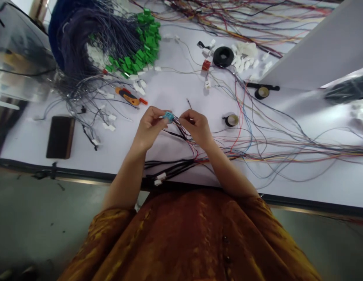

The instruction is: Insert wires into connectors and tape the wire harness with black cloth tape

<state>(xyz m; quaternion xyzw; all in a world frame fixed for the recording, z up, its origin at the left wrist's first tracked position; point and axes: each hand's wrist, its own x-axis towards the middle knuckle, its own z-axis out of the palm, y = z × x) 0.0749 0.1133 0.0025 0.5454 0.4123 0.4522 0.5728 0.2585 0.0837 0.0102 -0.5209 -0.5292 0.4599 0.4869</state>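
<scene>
Rust-orange blouse (193,238) leaning in — left hand (150,128) pinching a teal connector (168,116), right hand (196,127) nipping its thin wires (181,130), green-connector bundles (143,47) heaped beyond, loose coloured wires (287,150) sprawling right!

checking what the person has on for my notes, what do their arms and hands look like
The left hand and right hand are bare, with no gloves. The person wears a rust-orange garment with a mottled sheen, and its sleeves leave the forearms uncovered.
</scene>
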